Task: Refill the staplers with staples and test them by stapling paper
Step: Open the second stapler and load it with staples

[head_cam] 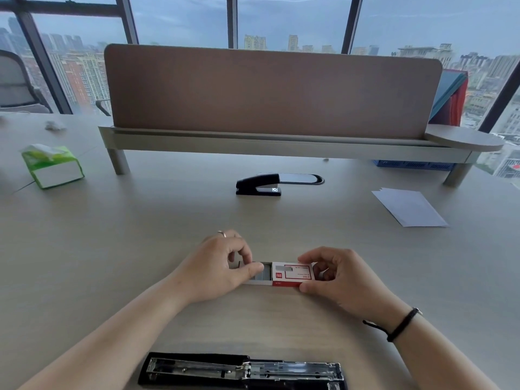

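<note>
Red-and-white cardboard staple box [292,274] sits mid-desk, its sleeve pinched in the right hand [337,280] while the left hand [222,266] closes thumb and fingers on the tray's grey staples [261,274]. Step in hand: drawing out a strip. Next, I'd judge, it must drop squarely into the opened black stapler [242,371] nearest the person; another black stapler [260,184] waits beyond, closed

**Count of things on the pale wood counter**

Two black staplers: one closed [260,184], one opened flat [242,371]. One red-and-white cardboard staple box [291,274]. One small stack of white paper sheets [409,207]. One green tissue pack [52,166]. One blue plastic basket [413,165]. Two hands, left [222,266] and right [337,275].
</note>
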### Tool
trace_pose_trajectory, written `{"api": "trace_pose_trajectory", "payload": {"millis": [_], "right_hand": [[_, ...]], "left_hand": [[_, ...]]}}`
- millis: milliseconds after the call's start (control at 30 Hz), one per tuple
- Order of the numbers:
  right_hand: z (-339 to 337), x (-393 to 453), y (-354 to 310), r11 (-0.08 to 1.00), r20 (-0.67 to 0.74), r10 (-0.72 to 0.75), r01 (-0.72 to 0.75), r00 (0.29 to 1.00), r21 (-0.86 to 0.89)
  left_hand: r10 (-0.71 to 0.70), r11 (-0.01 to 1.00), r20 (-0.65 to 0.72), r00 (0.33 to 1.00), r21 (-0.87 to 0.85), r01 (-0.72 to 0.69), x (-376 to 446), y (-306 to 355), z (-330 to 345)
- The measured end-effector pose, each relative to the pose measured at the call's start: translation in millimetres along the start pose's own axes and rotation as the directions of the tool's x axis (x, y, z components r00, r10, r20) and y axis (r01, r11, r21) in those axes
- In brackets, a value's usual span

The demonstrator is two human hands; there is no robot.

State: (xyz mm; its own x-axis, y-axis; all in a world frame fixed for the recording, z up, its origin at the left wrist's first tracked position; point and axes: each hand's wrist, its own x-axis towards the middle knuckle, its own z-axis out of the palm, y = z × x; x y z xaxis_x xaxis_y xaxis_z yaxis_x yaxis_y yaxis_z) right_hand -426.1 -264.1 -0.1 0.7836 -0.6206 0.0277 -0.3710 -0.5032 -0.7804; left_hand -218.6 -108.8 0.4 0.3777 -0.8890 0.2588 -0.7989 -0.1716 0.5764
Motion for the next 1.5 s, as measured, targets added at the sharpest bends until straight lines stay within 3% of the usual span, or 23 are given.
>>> {"api": "trace_pose_trajectory", "payload": {"millis": [433, 600, 667, 733, 833, 967, 1133, 1500], "right_hand": [[1.0, 0.2, 2.8, 1.0, 0.004, 0.008, -0.008, 1.0, 0.024], [0.9, -0.5, 2.0, 0.999, 0.004, 0.009, -0.009, 1.0, 0.046], [1.2, -0.7, 2.4, 0.999, 0.004, 0.011, -0.011, 1.0, 0.051], [1.3, -0.2, 2.9, 0.999, 0.004, 0.012, -0.012, 1.0, 0.049], [1.2, 0.1, 3.2, 0.999, 0.001, 0.005, -0.005, 1.0, 0.039], [1.5, 0.9, 4.7, 1.0, -0.001, -0.007, 0.007, 1.0, 0.025], [2.1, 1.2, 5.6, 0.999, -0.003, 0.001, -0.001, 1.0, 0.037], [10.0, -0.8, -4.0, 1.0, -0.018, -0.015, 0.015, 1.0, 0.024]], "left_hand": [[-0.187, 0.948, 0.161, 0.969, 0.29, 0.134, 14.8, 37.6, -4.4], [-0.239, 0.922, 0.099, 0.966, 0.336, 0.193, 16.1, 39.8, 2.1], [-0.234, 0.937, 0.064, 0.97, 0.281, 0.207, 13.0, 41.9, 3.3], [-0.272, 0.956, 0.024, 0.962, 0.122, 0.267, 13.3, 43.6, -2.2], [-0.396, 0.908, -0.006, 0.918, -0.152, 0.391, 14.9, 29.4, -15.3], [-0.426, 0.849, 0.045, 0.904, -0.326, 0.416, 0.2, 3.8, -18.8], [-0.269, 0.872, 0.046, 0.962, -0.412, 0.263, -13.9, -2.8, -15.8], [-0.074, 0.919, 0.07, 0.995, -0.382, 0.095, -19.1, 10.3, -4.8]]}}
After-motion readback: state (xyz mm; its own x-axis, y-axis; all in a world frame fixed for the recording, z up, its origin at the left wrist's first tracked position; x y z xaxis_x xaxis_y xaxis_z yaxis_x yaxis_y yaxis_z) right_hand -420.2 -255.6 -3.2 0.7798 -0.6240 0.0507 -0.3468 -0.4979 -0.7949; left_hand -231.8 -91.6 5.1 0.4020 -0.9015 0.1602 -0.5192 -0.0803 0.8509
